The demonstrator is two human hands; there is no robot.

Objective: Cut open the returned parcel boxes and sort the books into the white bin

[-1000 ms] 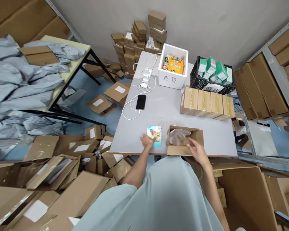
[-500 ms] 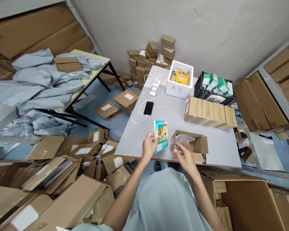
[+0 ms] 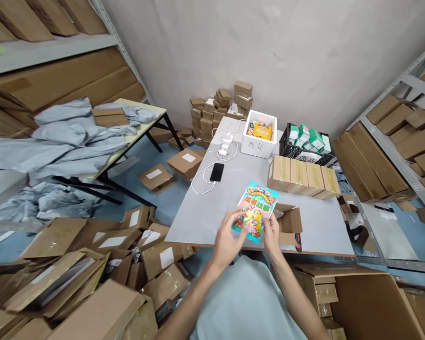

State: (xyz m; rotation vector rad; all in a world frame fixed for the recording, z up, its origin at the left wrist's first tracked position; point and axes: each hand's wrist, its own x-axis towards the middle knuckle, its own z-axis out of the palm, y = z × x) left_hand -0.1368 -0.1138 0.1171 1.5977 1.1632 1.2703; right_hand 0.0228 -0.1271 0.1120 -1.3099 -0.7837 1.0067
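A thin picture book (image 3: 255,208) with a bright blue cover, a long-haired figure and large coloured characters is held tilted above the table's front edge. My right hand (image 3: 272,234) pinches it by its lower right edge. Over the book's left edge is my left hand (image 3: 229,237), its fingers and thumb apart and lying against or just in front of the cover. Just behind and to the right of the book stands an open cardboard box (image 3: 293,219), partly hidden by it. A small red and black object (image 3: 298,242) lies at that box's front corner.
On the grey table (image 3: 194,222) are a phone (image 3: 217,172) on a white cable, a power strip (image 3: 227,140), a white foam box (image 3: 257,147), a black crate (image 3: 286,147) and a row of taped cartons (image 3: 279,174). Open cartons (image 3: 116,241) crowd the floor at left.
The book has been turned to show its front cover and moved right. My right hand has left the open box and taken the book's right edge; my left hand's fingers have spread.
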